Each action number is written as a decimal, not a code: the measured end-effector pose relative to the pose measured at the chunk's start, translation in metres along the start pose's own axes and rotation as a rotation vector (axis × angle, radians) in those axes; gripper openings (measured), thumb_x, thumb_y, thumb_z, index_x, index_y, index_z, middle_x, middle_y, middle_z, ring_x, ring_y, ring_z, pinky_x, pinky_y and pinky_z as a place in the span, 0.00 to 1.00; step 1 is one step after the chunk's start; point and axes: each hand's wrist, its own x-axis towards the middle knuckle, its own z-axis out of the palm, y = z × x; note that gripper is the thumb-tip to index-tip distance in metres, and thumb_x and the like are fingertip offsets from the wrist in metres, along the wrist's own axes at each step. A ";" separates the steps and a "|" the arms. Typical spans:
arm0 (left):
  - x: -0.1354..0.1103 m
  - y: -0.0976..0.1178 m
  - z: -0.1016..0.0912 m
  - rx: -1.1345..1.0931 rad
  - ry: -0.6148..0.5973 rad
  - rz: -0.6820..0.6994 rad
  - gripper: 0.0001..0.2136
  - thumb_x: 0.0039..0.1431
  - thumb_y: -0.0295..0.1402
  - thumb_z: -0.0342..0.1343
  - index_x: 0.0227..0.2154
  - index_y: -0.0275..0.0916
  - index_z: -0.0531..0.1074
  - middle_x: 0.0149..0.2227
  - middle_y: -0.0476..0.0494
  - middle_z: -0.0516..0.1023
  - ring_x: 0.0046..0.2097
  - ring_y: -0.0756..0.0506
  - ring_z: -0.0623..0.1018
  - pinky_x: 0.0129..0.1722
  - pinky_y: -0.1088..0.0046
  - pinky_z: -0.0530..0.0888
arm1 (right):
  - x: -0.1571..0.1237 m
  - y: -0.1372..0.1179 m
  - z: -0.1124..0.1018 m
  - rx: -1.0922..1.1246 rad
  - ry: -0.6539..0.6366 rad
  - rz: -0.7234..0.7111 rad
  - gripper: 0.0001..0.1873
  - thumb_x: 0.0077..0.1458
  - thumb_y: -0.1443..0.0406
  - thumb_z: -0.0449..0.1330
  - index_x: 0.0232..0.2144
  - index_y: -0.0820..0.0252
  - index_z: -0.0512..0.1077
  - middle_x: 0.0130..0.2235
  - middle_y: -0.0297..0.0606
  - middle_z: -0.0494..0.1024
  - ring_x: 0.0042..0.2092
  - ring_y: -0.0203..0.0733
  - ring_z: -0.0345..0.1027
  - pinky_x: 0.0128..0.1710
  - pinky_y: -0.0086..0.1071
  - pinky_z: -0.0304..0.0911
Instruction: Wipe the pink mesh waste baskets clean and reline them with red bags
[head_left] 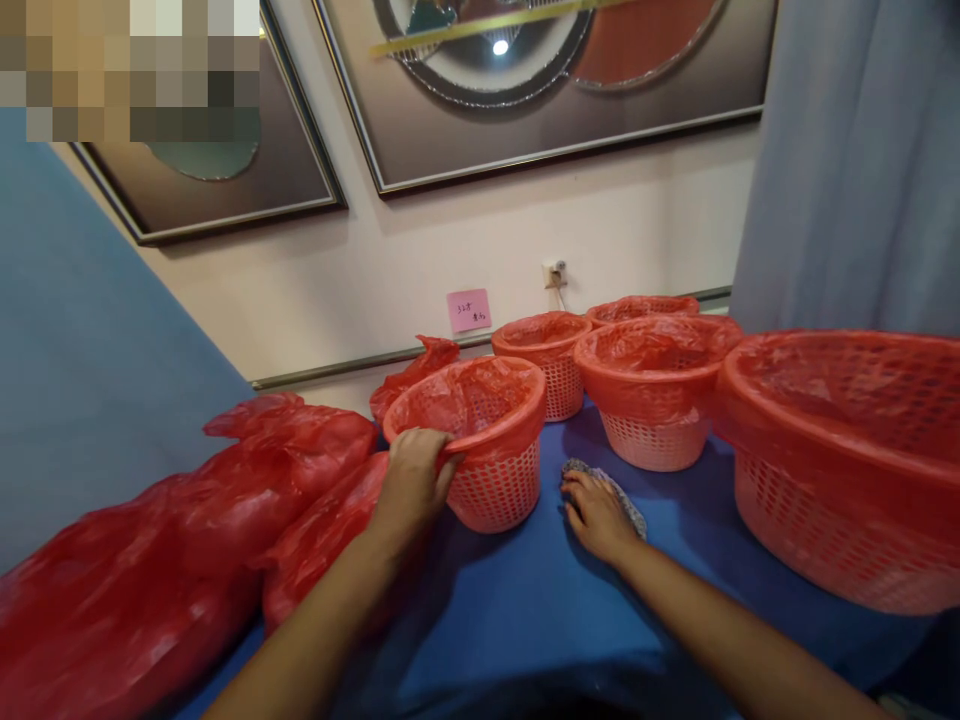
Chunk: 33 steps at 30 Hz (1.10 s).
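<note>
A grey cloth (633, 512) lay on the blue table (510, 620) under the right hand (598, 512), which curved over it; whether it grasped any fabric could not be told. The left hand (415, 465) gripped the rim of a red-lined basket (496, 492) nearby. More lined baskets (654, 438) stood behind and rightward, red bags (180, 530) lay at the left, and a pink note (469, 311) hung on the wall (615, 225)
</note>
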 end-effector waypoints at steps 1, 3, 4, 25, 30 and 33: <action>0.000 -0.002 -0.002 0.003 -0.003 -0.006 0.07 0.63 0.37 0.51 0.33 0.41 0.71 0.34 0.39 0.77 0.39 0.38 0.75 0.46 0.56 0.72 | -0.004 0.004 -0.002 -0.030 -0.031 0.026 0.14 0.58 0.72 0.56 0.44 0.56 0.75 0.55 0.45 0.76 0.57 0.51 0.69 0.58 0.50 0.63; 0.002 -0.009 -0.006 0.008 0.018 -0.019 0.08 0.63 0.37 0.50 0.33 0.40 0.70 0.34 0.40 0.77 0.39 0.38 0.75 0.45 0.57 0.72 | -0.008 0.009 -0.005 -0.094 -0.035 0.143 0.17 0.57 0.71 0.56 0.47 0.57 0.75 0.61 0.46 0.71 0.61 0.52 0.64 0.62 0.51 0.58; 0.004 -0.014 -0.009 0.015 0.041 -0.033 0.08 0.63 0.37 0.50 0.33 0.40 0.69 0.34 0.40 0.77 0.39 0.38 0.75 0.45 0.57 0.72 | -0.008 0.009 -0.007 -0.123 -0.020 0.225 0.20 0.56 0.71 0.57 0.51 0.57 0.74 0.64 0.47 0.67 0.64 0.54 0.61 0.63 0.52 0.56; 0.044 0.019 0.031 -0.060 -0.015 0.116 0.06 0.63 0.35 0.50 0.31 0.41 0.67 0.32 0.43 0.75 0.38 0.41 0.73 0.44 0.59 0.71 | -0.004 0.009 -0.013 -0.060 -0.109 0.339 0.25 0.52 0.69 0.57 0.53 0.57 0.75 0.59 0.46 0.72 0.57 0.54 0.66 0.56 0.42 0.61; 0.051 0.025 0.029 -0.091 -0.054 0.162 0.08 0.65 0.37 0.50 0.32 0.40 0.68 0.32 0.43 0.75 0.37 0.41 0.74 0.43 0.60 0.70 | -0.023 0.019 -0.024 -0.025 -0.022 0.421 0.21 0.49 0.68 0.58 0.47 0.59 0.76 0.47 0.47 0.78 0.49 0.54 0.70 0.52 0.42 0.63; 0.054 0.022 0.029 -0.113 -0.067 0.157 0.08 0.65 0.37 0.51 0.32 0.40 0.68 0.32 0.44 0.75 0.37 0.42 0.74 0.43 0.61 0.71 | -0.029 0.032 -0.028 0.071 0.093 0.522 0.19 0.52 0.65 0.56 0.47 0.60 0.75 0.46 0.46 0.78 0.48 0.52 0.72 0.52 0.42 0.64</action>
